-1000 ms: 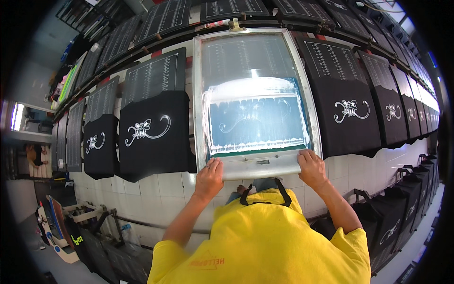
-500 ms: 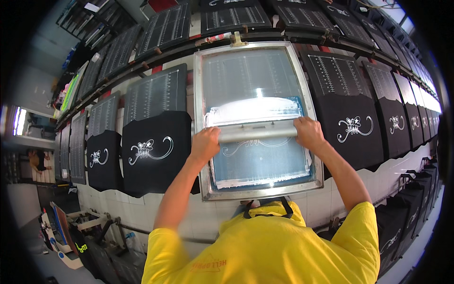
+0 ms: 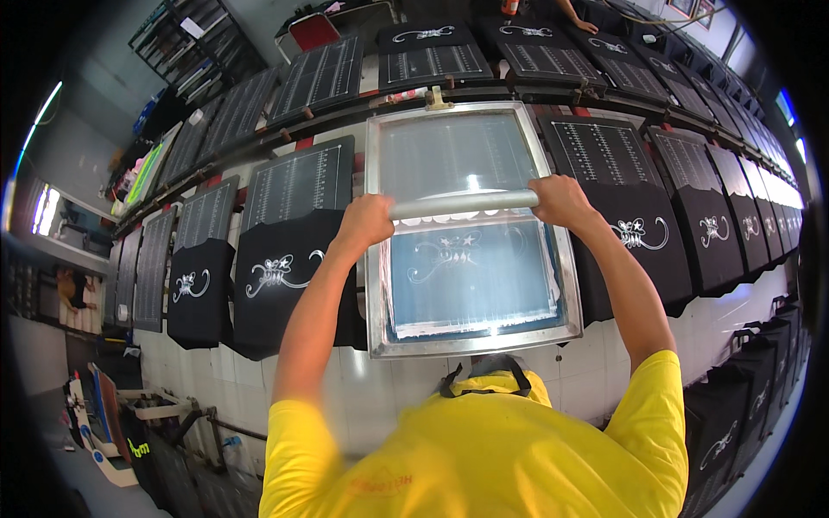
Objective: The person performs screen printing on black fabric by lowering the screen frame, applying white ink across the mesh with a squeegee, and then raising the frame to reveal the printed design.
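My left hand (image 3: 367, 221) and my right hand (image 3: 561, 202) are closed around the two ends of a long squeegee (image 3: 466, 205). It lies crosswise over a metal-framed printing screen (image 3: 373, 285), a little beyond its middle. A band of white ink (image 3: 479, 217) shows along the squeegee, partly hidden by it. On the near side the blue stencil area (image 3: 475, 289) carries a curling line design with stars (image 3: 453, 249). White ink (image 3: 471, 326) also edges the stencil's near end. Whatever lies under the screen is mostly hidden.
Black shirts with white prints lie on boards to the left (image 3: 276, 272) and right (image 3: 639, 235). A metal clamp (image 3: 439, 98) meets the screen's far edge. Beyond a rail stands another row of boards (image 3: 434, 62), with another person's hand (image 3: 587, 26) at far right.
Both my hands have pushed the squeegee away from me across the screen. More of the stencil and its design now show on the near side. The view has shifted slightly.
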Demonstrator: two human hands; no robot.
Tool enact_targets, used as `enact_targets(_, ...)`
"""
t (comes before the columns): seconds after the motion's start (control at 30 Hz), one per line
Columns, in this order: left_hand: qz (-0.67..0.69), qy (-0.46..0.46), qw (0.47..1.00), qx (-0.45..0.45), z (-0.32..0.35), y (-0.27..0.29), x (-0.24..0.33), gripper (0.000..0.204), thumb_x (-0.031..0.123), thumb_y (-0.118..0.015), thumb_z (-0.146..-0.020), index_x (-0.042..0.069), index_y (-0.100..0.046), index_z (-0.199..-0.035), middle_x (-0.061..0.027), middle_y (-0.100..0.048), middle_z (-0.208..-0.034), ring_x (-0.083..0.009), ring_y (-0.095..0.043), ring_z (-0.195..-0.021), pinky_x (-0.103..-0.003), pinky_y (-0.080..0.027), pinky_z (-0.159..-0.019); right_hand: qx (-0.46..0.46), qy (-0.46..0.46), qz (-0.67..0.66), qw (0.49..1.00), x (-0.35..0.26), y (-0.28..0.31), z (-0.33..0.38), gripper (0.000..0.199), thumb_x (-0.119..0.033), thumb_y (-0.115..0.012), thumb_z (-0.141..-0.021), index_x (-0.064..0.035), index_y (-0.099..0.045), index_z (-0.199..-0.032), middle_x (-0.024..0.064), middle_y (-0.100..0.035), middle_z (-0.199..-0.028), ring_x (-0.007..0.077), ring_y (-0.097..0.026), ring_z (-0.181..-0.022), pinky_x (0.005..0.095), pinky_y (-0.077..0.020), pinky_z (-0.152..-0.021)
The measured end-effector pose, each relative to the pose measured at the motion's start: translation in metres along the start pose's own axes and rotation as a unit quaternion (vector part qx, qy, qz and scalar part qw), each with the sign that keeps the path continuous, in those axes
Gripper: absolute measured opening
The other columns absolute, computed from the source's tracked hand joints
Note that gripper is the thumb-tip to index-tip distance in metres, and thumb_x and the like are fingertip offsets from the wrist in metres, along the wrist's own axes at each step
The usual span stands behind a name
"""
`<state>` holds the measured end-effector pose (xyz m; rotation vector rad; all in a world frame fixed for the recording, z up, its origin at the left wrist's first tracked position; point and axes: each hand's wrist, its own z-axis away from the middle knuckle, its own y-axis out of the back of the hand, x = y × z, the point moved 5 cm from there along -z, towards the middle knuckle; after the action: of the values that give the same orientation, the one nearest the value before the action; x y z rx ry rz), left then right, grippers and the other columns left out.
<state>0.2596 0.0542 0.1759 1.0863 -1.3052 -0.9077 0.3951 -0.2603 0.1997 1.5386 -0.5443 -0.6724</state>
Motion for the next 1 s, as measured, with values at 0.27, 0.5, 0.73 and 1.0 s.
enact_targets(0.27, 0.022, -0.026, 0.999, 0.027, 0.132, -0.029, 0.042, 0.033, 0.002, -0.061, -0.067, 0.005, -0.068, -0.099, -0.0135, -0.069, -0.103, -0.0337, -0.067, -0.092, -0.044, -0.056, -0.077, 0.07, 0.036, -0.042, 0.996, -0.037, -0.04, 0.135, 0.021, -0.004, -0.07, -0.063, -0.0068, -0.059, -0.081, 0.0102, -0.063, -0.081, 0.0307, -0.065, -0.081, 0.0433, -0.0549, -0.068)
enact_targets(0.5, 0.029, -0.03, 0.997, 0.06, 0.222, -0.088, 0.06, 0.042, -0.004, -0.059, -0.068, 0.003, -0.061, -0.109, -0.0092, -0.062, -0.118, -0.0291, -0.063, -0.11, -0.041, -0.055, -0.084, 0.138, 0.069, -0.042, 0.987, -0.076, -0.078, 0.212, 0.034, -0.004, -0.074, -0.058, -0.0038, -0.058, -0.089, 0.0094, -0.061, -0.101, 0.0278, -0.061, -0.099, 0.0377, -0.0549, -0.079)
enact_targets(0.73, 0.025, -0.009, 0.999, 0.021, 0.255, -0.11, 0.073, 0.062, -0.007, -0.058, -0.066, -0.002, -0.049, -0.128, -0.0148, -0.047, -0.135, -0.0365, -0.042, -0.134, -0.042, -0.043, -0.104, 0.021, 0.035, -0.045, 0.998, -0.086, -0.095, 0.239, 0.075, -0.034, -0.083, -0.066, 0.0042, -0.049, -0.121, 0.0204, -0.048, -0.13, 0.036, -0.043, -0.127, 0.0444, -0.0401, -0.103)
enact_targets(1.0, 0.221, -0.02, 0.97, 0.102, 0.245, -0.079, 0.058, 0.064, 0.021, -0.068, -0.086, 0.0, -0.043, -0.141, -0.0195, -0.046, -0.141, -0.041, -0.036, -0.138, -0.047, -0.029, -0.114, 0.205, -0.039, -0.226, 0.952, -0.037, -0.08, 0.232, 0.042, -0.017, -0.069, -0.083, 0.002, -0.058, -0.119, 0.0235, -0.055, -0.126, 0.0418, -0.052, -0.117, 0.0484, -0.043, -0.1)
